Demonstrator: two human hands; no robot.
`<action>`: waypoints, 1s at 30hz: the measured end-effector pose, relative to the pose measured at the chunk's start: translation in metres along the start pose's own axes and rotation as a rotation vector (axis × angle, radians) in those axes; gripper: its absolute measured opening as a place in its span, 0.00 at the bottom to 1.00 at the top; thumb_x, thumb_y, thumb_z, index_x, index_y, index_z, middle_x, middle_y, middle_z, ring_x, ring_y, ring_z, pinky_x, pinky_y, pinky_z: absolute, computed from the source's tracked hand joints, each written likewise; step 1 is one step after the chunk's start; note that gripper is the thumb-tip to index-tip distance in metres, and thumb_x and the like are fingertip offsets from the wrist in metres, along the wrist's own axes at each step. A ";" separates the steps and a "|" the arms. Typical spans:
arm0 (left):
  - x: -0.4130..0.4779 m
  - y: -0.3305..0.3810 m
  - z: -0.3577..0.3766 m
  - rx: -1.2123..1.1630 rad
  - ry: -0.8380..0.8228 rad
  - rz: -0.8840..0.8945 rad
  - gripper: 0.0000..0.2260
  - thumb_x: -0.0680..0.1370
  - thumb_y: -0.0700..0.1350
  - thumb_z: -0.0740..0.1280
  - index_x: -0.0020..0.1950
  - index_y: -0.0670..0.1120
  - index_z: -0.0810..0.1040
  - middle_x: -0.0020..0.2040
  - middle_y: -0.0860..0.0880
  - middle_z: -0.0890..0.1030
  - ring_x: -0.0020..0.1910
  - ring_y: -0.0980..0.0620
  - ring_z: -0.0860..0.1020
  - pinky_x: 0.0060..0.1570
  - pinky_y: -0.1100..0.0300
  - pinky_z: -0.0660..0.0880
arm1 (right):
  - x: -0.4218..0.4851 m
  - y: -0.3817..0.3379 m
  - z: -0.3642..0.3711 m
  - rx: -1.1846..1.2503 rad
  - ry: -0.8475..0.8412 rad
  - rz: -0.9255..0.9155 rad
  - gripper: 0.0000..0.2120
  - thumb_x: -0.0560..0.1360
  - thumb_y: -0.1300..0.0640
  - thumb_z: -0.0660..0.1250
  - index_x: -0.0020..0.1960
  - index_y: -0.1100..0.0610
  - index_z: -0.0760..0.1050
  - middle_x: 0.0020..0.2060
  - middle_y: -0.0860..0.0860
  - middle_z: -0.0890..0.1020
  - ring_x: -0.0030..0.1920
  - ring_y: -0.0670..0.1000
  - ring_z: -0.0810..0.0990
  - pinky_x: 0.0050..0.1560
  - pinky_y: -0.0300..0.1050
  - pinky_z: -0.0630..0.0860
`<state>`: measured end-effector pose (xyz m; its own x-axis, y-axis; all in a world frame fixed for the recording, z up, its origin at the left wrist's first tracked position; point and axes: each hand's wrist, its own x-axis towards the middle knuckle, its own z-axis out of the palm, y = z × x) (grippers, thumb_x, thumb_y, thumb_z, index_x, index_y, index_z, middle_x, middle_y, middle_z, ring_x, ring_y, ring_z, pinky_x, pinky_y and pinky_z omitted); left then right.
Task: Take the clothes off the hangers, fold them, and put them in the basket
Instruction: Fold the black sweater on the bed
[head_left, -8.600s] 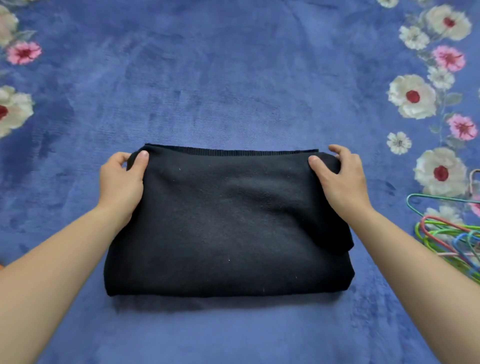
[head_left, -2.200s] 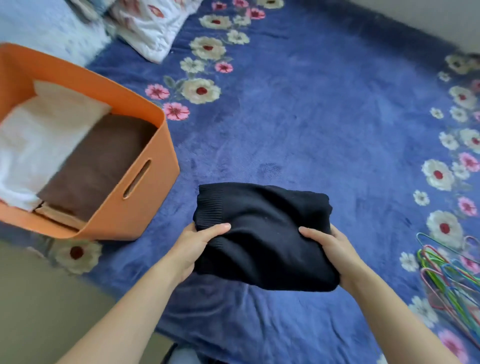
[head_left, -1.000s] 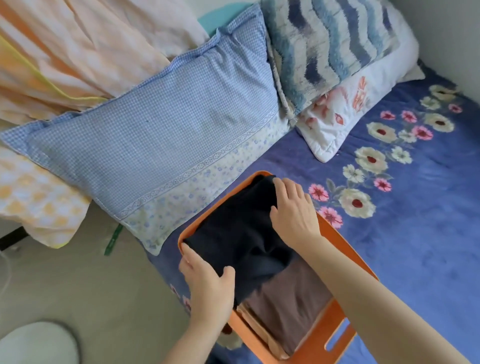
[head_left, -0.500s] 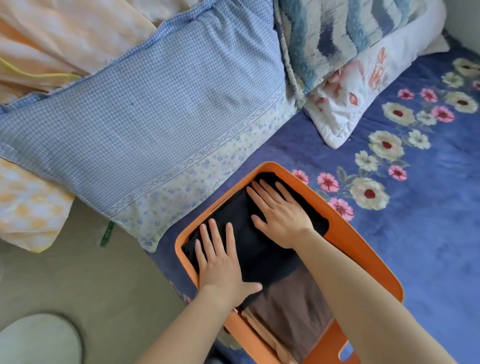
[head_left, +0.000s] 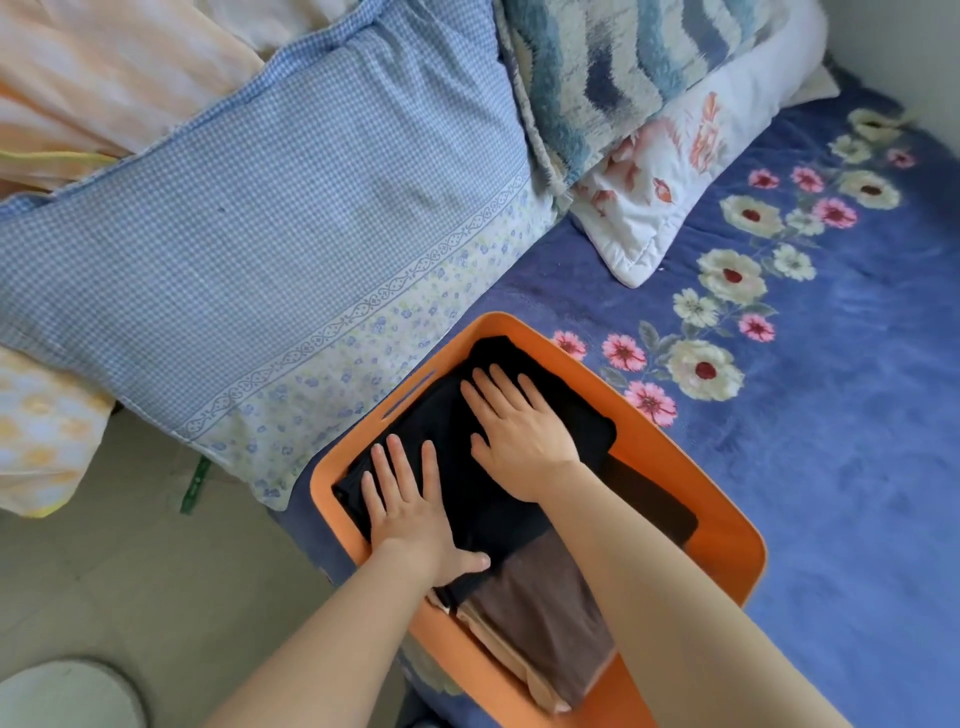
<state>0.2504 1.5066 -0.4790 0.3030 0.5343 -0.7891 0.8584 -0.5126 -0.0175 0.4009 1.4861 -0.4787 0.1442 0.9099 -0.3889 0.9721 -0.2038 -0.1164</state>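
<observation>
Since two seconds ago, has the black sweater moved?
Yes. The black sweater went from over the floral blanket into the orange basket, partly atop the brown garment.

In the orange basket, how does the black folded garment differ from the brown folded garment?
The black garment fills the far end of the basket; the brown garment lies at the near end. The left hand and the right hand lie flat on the black garment; neither palm is on the brown garment. Both are folded and inside the basket.
</observation>
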 end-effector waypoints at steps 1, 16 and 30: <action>-0.003 -0.003 -0.003 0.002 -0.007 0.019 0.64 0.65 0.75 0.66 0.67 0.43 0.18 0.67 0.33 0.20 0.68 0.35 0.22 0.71 0.41 0.31 | -0.015 -0.001 -0.003 0.033 -0.007 0.018 0.28 0.83 0.48 0.49 0.80 0.51 0.44 0.80 0.51 0.46 0.79 0.51 0.40 0.75 0.50 0.35; -0.193 0.129 0.047 -0.086 0.315 0.396 0.33 0.81 0.52 0.59 0.80 0.42 0.47 0.80 0.39 0.46 0.79 0.41 0.44 0.75 0.51 0.48 | -0.403 0.022 -0.003 0.215 0.152 0.508 0.29 0.81 0.50 0.56 0.79 0.53 0.52 0.78 0.53 0.56 0.79 0.54 0.51 0.75 0.47 0.51; -0.512 0.377 0.269 0.337 0.247 1.184 0.31 0.81 0.53 0.59 0.79 0.44 0.51 0.79 0.40 0.48 0.78 0.42 0.45 0.74 0.50 0.52 | -0.856 -0.004 0.073 0.256 0.249 1.210 0.30 0.80 0.45 0.57 0.78 0.53 0.56 0.73 0.52 0.65 0.73 0.54 0.62 0.69 0.50 0.63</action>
<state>0.3074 0.8592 -0.2473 0.9149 -0.2781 -0.2925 -0.1304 -0.8896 0.4378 0.2605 0.6819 -0.2123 0.9729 0.1304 -0.1910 0.1346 -0.9909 0.0088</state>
